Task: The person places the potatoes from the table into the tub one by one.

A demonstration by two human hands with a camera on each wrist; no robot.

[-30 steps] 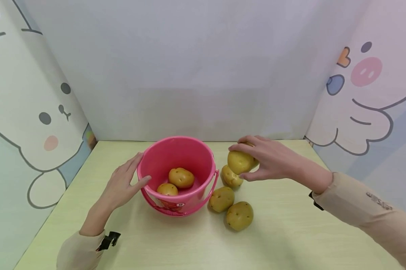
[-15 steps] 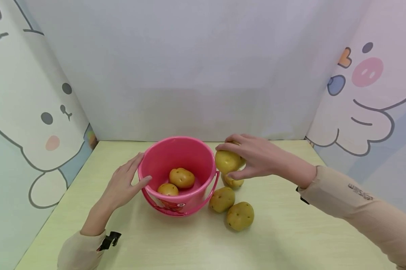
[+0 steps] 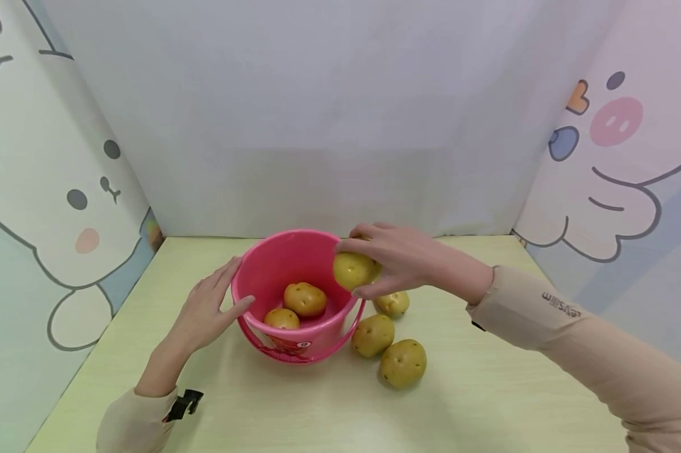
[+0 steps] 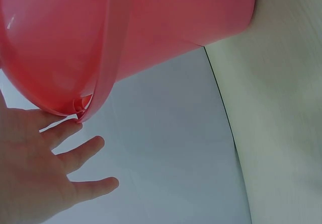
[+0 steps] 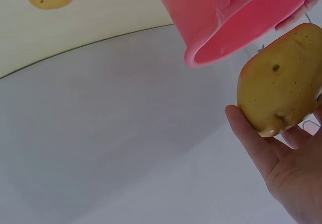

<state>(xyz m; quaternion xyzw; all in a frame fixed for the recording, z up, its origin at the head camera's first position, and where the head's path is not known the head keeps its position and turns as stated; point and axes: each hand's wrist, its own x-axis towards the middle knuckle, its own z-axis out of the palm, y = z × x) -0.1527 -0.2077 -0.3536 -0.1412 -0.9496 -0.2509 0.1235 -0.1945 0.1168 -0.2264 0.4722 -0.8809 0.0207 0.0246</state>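
Note:
A pink bucket (image 3: 284, 259) stands upright on the table, its handle (image 3: 250, 333) lowered over the front. Two potatoes lie inside it, one potato (image 3: 305, 299) behind a smaller-looking potato (image 3: 281, 318). My left hand (image 3: 204, 311) rests against the bucket's left rim, thumb over the edge; the left wrist view shows its fingers (image 4: 95, 186) straight and spread beside the handle's joint. My right hand (image 3: 403, 255) grips a yellow-brown potato (image 5: 282, 80) between fingers and thumb, overlapping the bucket's right rim in the head view.
Right of the bucket, three more potatoes lie close together on the pale wooden table (image 3: 488, 377): a back potato (image 3: 393, 304), a middle potato (image 3: 373, 335) and a front potato (image 3: 403, 363). A plain white wall (image 3: 340, 126) rises behind; cartoon-printed walls flank both sides.
My right hand has moved left with the potato, from above the table potatoes to the bucket's right rim. The left hand and bucket have stayed in place.

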